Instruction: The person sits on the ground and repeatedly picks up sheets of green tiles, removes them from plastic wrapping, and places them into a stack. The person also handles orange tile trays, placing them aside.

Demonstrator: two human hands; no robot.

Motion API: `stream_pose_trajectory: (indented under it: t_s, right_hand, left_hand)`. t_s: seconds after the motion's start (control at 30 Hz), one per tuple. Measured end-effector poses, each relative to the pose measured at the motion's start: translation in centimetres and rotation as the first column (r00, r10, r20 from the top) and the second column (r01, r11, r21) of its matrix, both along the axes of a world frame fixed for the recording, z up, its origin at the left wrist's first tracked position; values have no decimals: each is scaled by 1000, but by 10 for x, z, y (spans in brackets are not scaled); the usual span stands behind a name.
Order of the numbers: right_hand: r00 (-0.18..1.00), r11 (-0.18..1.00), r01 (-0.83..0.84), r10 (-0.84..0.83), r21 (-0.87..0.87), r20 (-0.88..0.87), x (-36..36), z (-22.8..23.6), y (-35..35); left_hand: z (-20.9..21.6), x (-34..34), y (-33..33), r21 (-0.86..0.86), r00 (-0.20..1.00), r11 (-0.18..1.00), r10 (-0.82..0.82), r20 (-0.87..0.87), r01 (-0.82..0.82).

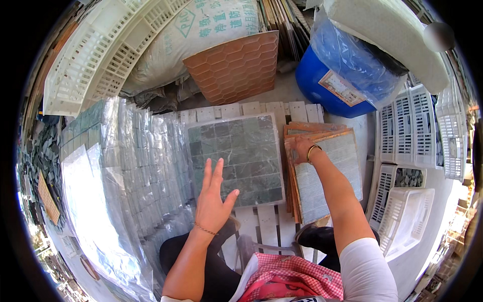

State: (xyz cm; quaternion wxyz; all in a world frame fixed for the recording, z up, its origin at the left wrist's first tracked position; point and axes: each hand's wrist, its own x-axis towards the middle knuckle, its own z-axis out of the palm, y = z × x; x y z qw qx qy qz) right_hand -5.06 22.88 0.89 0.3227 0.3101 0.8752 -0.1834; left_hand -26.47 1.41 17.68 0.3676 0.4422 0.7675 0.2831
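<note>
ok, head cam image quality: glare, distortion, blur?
Head view: strong glare whites out the clear plastic sheeting at left. Head view: fisheye bends the white slotted crate at upper left, with black corners. Head view: a round patch at upper right is blurred; left hand and right hand look reasonably sharp.

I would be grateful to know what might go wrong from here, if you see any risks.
The brown-edged boards under the right hand are stacked unevenly, so lifting one might shift others. The green mosaic tile sheet lies close beside them, so a slipping board could knock it. The left wrist's bracelet might snag the plastic wrapping.
</note>
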Motion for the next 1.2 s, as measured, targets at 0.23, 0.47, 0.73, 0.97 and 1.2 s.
stream_pose_trajectory:
  t_s: [0.23,0.47,0.73,0.97,1.2]
  right_hand:
    - [1000,987,-3,5,-160,11,0,-2,8]
    - [995,970,-10,-14,-244,-99,7,40,15]
    - [970,994,-72,52,-78,-236,42,87,0]
    - [903,980,-199,191,19,-386,56,106,-46]
    - [760,999,-19,34,31,-649,80,113,-76]
  left_hand:
    - [-10,-1,-4,24,996,998,-60,-66,62]
    - [-7,6,-2,19,980,983,-180,-85,183]
    - [-28,34,-1,49,953,951,-304,-6,304]
    - [-86,134,9,108,911,966,-259,320,237]
    - [-117,212,43,-103,916,994,12,400,32]
